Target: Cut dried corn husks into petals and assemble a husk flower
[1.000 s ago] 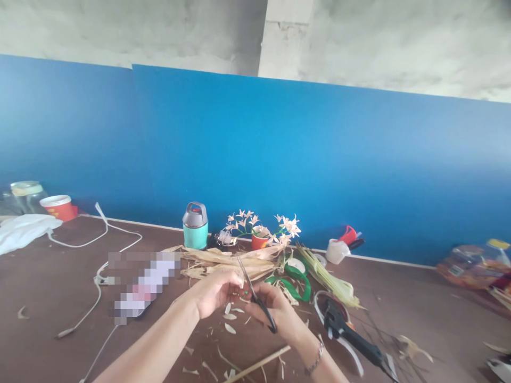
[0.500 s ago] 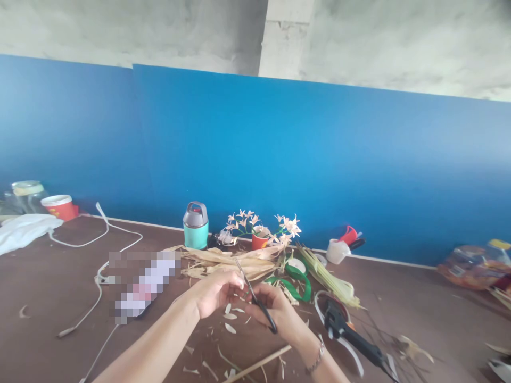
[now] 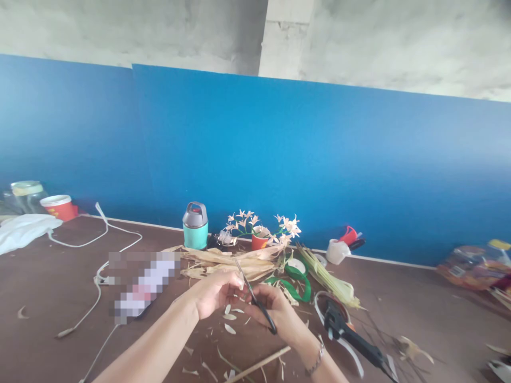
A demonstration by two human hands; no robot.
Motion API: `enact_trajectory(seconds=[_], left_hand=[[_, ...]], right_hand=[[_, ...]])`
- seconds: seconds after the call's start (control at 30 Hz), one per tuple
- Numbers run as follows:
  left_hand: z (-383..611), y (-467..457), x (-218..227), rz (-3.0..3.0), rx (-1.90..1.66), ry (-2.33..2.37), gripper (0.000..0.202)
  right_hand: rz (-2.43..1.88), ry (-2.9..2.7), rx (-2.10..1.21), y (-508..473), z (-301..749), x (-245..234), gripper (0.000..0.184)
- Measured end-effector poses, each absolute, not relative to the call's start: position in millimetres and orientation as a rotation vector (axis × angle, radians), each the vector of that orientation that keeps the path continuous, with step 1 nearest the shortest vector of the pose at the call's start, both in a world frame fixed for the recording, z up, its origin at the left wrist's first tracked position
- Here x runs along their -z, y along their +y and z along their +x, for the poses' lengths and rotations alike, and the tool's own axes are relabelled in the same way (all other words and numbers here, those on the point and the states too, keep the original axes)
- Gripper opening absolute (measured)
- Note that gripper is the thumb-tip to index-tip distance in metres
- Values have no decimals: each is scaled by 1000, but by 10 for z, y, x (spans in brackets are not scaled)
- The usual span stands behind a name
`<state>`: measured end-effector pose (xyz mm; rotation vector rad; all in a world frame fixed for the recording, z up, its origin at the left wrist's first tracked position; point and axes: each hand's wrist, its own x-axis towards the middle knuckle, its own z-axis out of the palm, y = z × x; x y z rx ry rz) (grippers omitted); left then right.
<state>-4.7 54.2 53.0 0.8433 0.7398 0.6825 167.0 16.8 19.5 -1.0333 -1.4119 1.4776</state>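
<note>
green speck by the scissors [image 3: 260, 304] just went out of sight, right hand [image 3: 279, 311] still has its grip round them, left hand [image 3: 215, 292] beside them, can't tell if that grip's pinching anything

Soft, diffuse light fills the view; shadows stay faint. The blue panel [image 3: 255, 149] carries a pale sheen and darkens toward its foot. Below it, a pixelated patch [image 3: 147, 287] hides detail; at its far left and right ends, the jar [image 3: 27, 197] and packages [image 3: 465, 266] look smeared.
</note>
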Motion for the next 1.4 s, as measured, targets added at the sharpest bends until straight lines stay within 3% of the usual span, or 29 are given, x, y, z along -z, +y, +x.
enact_trajectory(seconds=[0.63,0.9,1.07,1.17,1.4], left_hand=[[-48,550,-546,845,-676,737,7],[63,446,-513,1163,-633,973,8],[92,441,-396,1279,-654,1024,10],[75,459,-409,1299,-735,1039,8],[126,429,-439,1176,-853,935,22]], right_hand=[[-1165,-1413,-1446,179,1670,-209,33],[-1044,-1224,-1230,119,1602,-342,36],[-1113,-1340,-1082,134,1640,-298,27],[-1148,-1258,-1127,148,1655,-290,31],[-1016,-985,-1234,135,1602,-327,43]])
